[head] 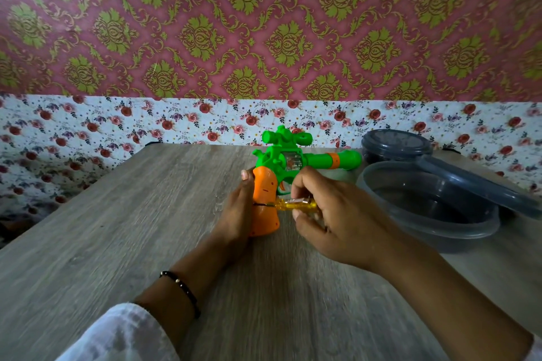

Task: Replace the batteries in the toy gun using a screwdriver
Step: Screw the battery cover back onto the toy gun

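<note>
Fingers (296, 184) of the right hand (337, 220) pinch the yellow screwdriver (293, 204), its tip against the orange grip of the toy gun (281, 161). Left hand (239, 208) clasps that grip, standing the gun on the bench (117, 228).
</note>
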The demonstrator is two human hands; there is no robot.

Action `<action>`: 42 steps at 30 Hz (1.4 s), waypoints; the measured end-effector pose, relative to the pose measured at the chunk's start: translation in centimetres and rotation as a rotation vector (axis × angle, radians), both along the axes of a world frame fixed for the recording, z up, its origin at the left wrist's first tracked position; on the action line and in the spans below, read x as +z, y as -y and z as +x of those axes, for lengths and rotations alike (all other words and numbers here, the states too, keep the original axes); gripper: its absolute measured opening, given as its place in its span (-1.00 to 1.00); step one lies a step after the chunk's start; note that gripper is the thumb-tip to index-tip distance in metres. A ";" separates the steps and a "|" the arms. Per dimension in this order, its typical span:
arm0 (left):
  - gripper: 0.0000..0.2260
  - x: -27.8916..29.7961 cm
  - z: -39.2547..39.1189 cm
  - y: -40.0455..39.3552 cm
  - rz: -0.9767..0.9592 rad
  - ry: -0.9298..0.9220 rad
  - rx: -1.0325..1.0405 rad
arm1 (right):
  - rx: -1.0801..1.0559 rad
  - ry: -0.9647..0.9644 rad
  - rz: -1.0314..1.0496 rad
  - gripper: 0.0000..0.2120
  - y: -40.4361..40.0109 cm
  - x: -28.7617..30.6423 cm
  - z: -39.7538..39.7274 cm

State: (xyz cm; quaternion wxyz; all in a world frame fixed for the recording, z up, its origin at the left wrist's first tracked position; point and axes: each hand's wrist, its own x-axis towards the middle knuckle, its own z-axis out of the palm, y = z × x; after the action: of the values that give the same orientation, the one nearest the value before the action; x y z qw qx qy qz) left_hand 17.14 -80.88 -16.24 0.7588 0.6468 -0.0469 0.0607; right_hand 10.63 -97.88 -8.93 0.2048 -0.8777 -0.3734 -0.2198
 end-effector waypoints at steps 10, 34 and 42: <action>-0.38 0.1 -0.1 0.1 -0.037 -0.014 0.010 | -0.109 0.225 0.032 -0.79 0.1 0.0 0.0; -0.36 0.1 0.0 0.0 -0.029 -0.015 -0.034 | -0.155 0.196 -0.061 -0.78 -0.3 0.3 -0.5; -0.33 0.1 0.0 0.0 -0.033 0.008 -0.053 | -0.098 0.133 -0.014 -0.73 -0.5 0.5 -0.2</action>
State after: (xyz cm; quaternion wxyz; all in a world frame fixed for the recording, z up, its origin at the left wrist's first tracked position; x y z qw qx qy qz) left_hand 17.10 -80.87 -16.17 0.7706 0.6323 -0.0659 0.0442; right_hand 10.47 -97.40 -8.43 0.1624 -0.8797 -0.3442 -0.2849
